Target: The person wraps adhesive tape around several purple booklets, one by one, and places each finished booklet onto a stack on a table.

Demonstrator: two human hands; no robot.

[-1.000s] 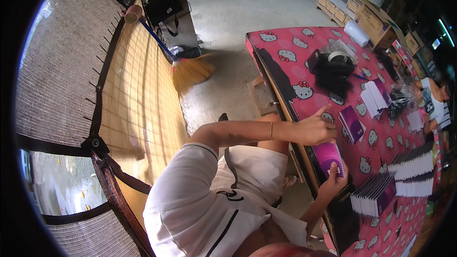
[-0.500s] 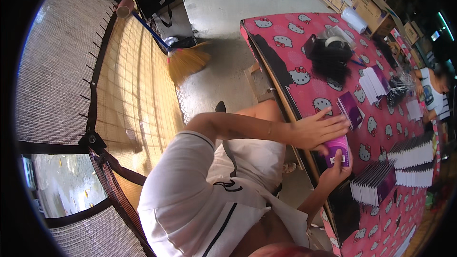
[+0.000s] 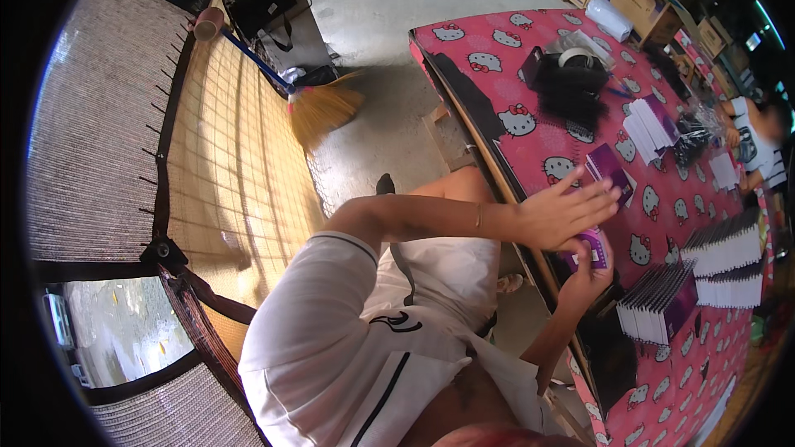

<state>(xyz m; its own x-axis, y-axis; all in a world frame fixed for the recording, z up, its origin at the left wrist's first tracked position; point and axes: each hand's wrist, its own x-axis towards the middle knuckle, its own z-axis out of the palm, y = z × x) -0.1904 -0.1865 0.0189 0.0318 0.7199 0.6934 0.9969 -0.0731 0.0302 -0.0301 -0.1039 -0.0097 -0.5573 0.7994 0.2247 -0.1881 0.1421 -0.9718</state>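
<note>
My left hand (image 3: 565, 215) lies open, fingers stretched out, over the top of a small purple notebook (image 3: 594, 242). The palm hides much of the cover; whether it presses on it I cannot tell. Below, my right hand (image 3: 586, 280) grips the notebook's near end, with the thumb on the cover. Just beyond the left fingertips, another purple spiral notebook (image 3: 609, 165) rests on the pink, cat-patterned tabletop (image 3: 517, 120). To the right stand a stack of spiral-bound notebooks (image 3: 658, 305) and a second stack (image 3: 725, 255) behind it.
Farther along the table are more notebooks (image 3: 650, 128), a tape roll (image 3: 577, 58), a black mesh-like bundle (image 3: 571, 103) and a clear plastic bag (image 3: 700, 142). Another person (image 3: 754, 145) is at the far right. A broom (image 3: 323, 112) leans at the left, near a mesh screen (image 3: 232, 141).
My left hand has slid slightly right across the notebook, covering more of its cover, its fingers straighter. The right hand keeps its hold. The whole view has shifted a little.
</note>
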